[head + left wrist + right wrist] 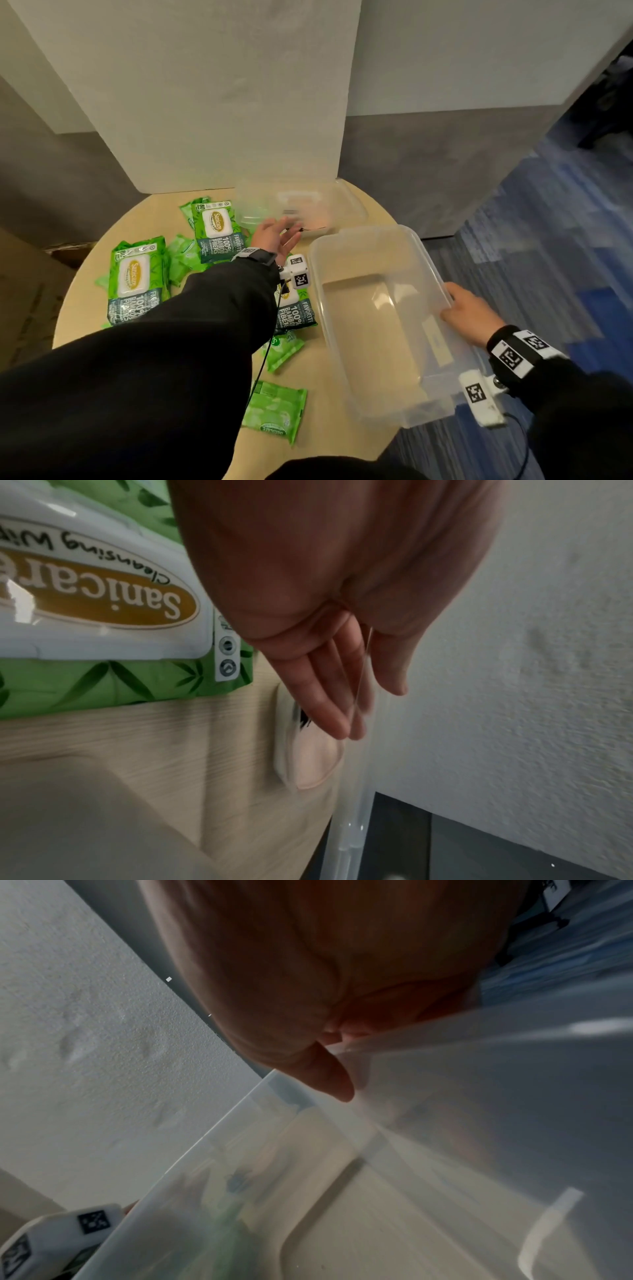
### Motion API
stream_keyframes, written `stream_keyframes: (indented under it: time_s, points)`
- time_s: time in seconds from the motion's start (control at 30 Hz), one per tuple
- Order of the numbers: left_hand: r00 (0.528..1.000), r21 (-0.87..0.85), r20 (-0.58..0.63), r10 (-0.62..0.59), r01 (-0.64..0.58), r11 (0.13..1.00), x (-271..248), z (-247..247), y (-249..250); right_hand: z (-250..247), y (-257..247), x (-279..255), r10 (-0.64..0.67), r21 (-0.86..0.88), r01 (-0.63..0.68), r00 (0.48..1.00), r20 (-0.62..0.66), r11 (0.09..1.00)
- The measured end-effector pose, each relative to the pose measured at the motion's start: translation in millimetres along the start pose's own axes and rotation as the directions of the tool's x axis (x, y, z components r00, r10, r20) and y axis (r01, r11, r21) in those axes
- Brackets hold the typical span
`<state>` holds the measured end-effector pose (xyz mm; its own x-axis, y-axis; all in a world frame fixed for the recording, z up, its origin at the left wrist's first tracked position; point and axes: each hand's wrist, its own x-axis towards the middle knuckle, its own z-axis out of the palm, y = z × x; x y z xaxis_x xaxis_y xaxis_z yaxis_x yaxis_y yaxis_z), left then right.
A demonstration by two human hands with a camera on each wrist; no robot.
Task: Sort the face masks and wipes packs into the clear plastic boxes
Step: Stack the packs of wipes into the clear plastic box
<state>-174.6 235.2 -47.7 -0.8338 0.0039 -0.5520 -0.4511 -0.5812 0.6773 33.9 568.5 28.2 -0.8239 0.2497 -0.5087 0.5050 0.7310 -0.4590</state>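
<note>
Clear plastic box (373, 346), near one, gripped at its right rim by right hand (467, 313), thumb inside. Left hand (275, 236) open, fingers straight, reaching at far clear box (342, 202), contact unclear. Green wipes packs (135, 277) scattered left on wooden surface (329, 442); a pale mask pack (313, 758) lies beside far box.

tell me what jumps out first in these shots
The bright green wipes packs scattered over the left of the round table. On its right, the right hand grips the near box by its rim, nothing in it. The left hand, fingers straight, reaches toward the far box by the wall.
</note>
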Motion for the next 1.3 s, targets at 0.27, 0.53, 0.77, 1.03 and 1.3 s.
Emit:
stream_keyframes:
  time_s: [0.27, 0.53, 0.77, 1.03, 1.3]
  points:
    - [0.989, -0.01, -0.022, -0.149, 0.149, 0.989, 14, -10, -29, 3, 0, -3, 0.002, 0.035, -0.002, 1.0, 0.008, 0.999]
    - [0.954, 0.117, -0.109, -0.278, 0.29, 0.95, -1, -23, -23, 4, 0, -4, -0.009, 0.037, 0.008, 1.0, 0.013, 0.999]
    - [0.898, 0.851, -0.228, 0.377, -0.004, 0.525, -9, -70, 58, 8, 3, -3, -0.008, 0.046, 0.007, 1.0, 0.022, 0.999]
    - [0.899, 0.918, -0.331, 0.287, 0.235, 0.32, 31, -143, 89, 14, -6, -3, -0.002, 0.048, 0.001, 1.0, 0.026, 0.999]
    - [0.93, 0.795, -0.352, 0.103, 0.239, 0.558, 39, -142, 99, 15, -14, -7, 0.021, 0.028, -0.022, 1.0, 0.018, 0.999]
